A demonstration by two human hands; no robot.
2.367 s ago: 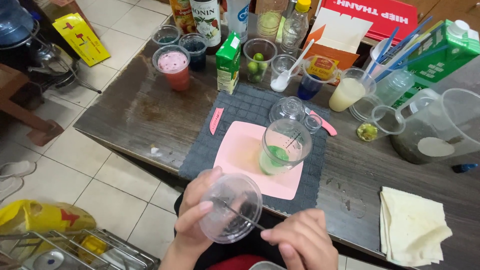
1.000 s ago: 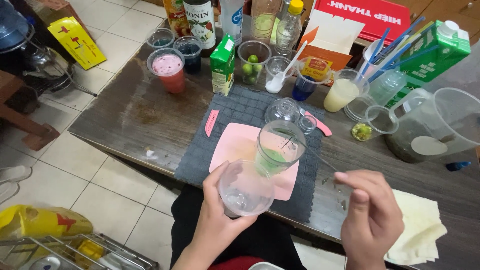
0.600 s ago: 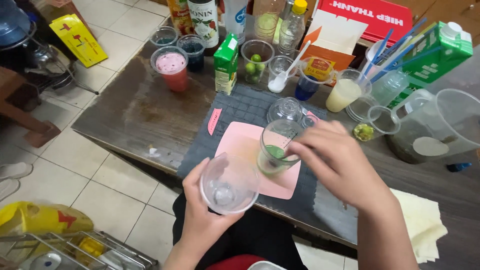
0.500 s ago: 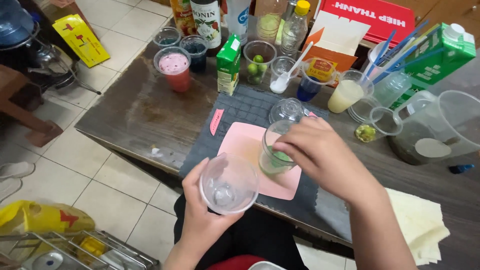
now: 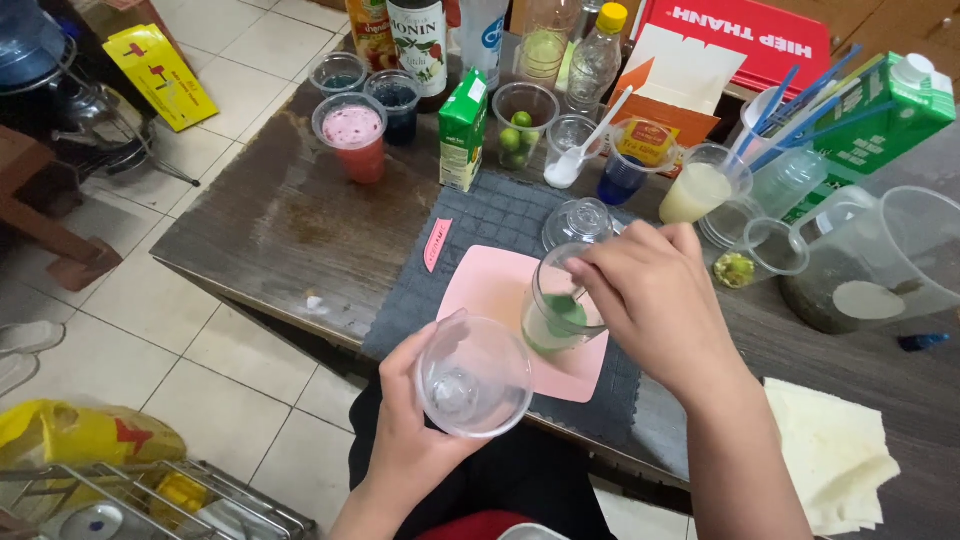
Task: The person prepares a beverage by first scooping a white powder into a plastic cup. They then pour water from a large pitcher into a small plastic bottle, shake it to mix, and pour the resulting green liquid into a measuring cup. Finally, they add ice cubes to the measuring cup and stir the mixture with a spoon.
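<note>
My left hand [image 5: 405, 420] holds an empty clear plastic cup [image 5: 472, 377], tipped so its mouth faces me, over the table's near edge. My right hand [image 5: 655, 300] is over a second clear cup [image 5: 558, 300] that stands on a pink square mat [image 5: 490, 290]; this cup has green liquid at the bottom. The fingers pinch a thin utensil that dips into the green liquid. A dark grey ridged mat [image 5: 500, 215] lies under the pink one.
Behind stand a pink-filled cup [image 5: 350, 135], a blue-filled cup [image 5: 398, 100], a green carton [image 5: 462, 128], a cup of limes [image 5: 524, 125], bottles [image 5: 418, 45], a milky cup [image 5: 700, 185], a domed lid [image 5: 578, 222], a large jug [image 5: 880, 265] and paper napkins [image 5: 830, 455].
My right hand has come in from the right, from near the napkins, to the green cup and reached into it. The left hand keeps the empty cup at the table's near edge.
</note>
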